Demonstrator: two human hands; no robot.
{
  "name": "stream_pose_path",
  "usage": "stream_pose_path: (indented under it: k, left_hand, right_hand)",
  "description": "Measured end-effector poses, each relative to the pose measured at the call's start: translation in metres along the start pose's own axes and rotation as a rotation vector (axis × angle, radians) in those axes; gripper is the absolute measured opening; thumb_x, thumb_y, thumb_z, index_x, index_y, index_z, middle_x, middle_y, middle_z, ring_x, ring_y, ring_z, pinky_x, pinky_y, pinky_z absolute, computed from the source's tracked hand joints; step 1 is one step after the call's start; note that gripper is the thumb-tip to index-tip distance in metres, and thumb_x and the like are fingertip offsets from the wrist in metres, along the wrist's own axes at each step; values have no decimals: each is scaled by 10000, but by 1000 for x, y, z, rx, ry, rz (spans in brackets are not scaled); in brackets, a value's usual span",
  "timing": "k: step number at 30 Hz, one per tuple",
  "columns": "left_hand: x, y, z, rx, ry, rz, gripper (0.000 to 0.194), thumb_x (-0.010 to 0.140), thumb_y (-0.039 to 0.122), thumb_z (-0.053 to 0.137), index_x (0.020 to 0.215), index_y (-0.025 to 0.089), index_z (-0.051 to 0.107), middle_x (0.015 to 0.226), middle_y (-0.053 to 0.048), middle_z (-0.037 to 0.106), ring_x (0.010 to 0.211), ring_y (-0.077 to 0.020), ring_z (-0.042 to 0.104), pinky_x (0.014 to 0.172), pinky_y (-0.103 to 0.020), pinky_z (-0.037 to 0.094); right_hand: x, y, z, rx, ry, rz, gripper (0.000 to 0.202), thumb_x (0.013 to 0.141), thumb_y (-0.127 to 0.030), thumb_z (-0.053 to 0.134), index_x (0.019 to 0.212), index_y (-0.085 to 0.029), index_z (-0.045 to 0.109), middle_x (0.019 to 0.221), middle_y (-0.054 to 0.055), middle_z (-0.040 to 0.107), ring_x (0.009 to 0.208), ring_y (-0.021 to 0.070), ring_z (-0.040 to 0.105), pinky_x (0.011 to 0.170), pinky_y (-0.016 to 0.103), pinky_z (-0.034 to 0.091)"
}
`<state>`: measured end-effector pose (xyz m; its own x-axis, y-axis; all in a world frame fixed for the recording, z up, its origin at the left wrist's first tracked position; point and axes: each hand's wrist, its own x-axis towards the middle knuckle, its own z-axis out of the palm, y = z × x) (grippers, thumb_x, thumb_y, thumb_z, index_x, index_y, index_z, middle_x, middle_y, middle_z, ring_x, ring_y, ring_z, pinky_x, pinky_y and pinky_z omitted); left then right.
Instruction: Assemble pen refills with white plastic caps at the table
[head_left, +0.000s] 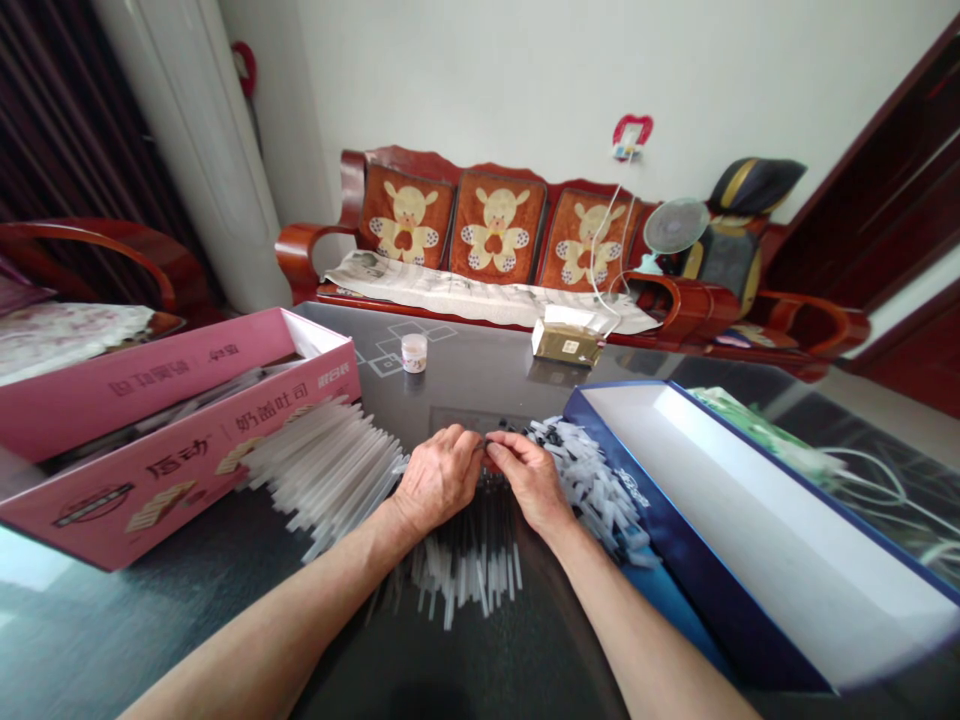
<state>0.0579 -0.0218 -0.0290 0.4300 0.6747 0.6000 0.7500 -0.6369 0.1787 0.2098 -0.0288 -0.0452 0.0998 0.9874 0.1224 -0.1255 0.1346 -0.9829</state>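
Observation:
My left hand (441, 470) and my right hand (531, 478) meet above the dark table, thumbs and fingertips pinched close together. Between the fingertips shows a small dark piece (487, 443), too small to name; the left fingers hide part of it. Beneath the hands lies a bunch of thin tubes (465, 575), dark toward the far end and whitish at the near end. To the left of my left hand is a pile of translucent white plastic tubes (337, 475). Short whitish pieces with some dark parts (592, 485) are heaped beside my right hand.
At left stands a pink box (247, 420) with things inside. A blue box (630, 460) with a white interior is at right, next to a green packet (765, 430) and white cable. Farther back are a small white jar (414, 354) and a tissue pack (566, 342).

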Motion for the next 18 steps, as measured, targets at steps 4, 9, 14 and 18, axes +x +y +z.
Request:
stream_pose_path:
  k: [4, 9, 14, 18]
  left_hand:
    - [1, -3, 2, 53, 36, 42, 196, 923, 236, 392, 884, 178, 575, 784, -46, 583, 733, -173, 531, 699, -298, 438]
    - [2, -4, 4, 77, 40, 79, 196, 926, 221, 391, 890, 174, 578, 789, -47, 587, 727, -182, 504, 710, -320, 421]
    - [3, -2, 3, 71, 43, 95, 202, 931, 223, 387, 896, 168, 579, 792, -49, 586, 720, -181, 496, 710, -323, 409]
    - [3, 0, 2, 65, 25, 112, 226, 937, 223, 369, 893, 163, 582, 787, -50, 580, 726, -187, 490, 717, -331, 409]
  right_hand:
    - [0, -2, 1, -16, -5, 2, 268, 673, -353, 719, 898, -208, 701, 827, 9, 712, 709, 158, 653, 726, 301, 539]
    - [2, 2, 0, -80, -9, -44, 243, 719, -370, 675, 899, -207, 677, 816, 13, 702, 708, 167, 655, 715, 306, 546]
    - [0, 4, -4, -227, -30, -164, 225, 788, -389, 604, 919, -212, 646, 841, 23, 688, 740, 174, 650, 719, 299, 538]
    - [-3, -2, -6, -412, -28, -284, 201, 837, -374, 541, 881, -198, 627, 763, 19, 652, 687, 161, 614, 666, 269, 506]
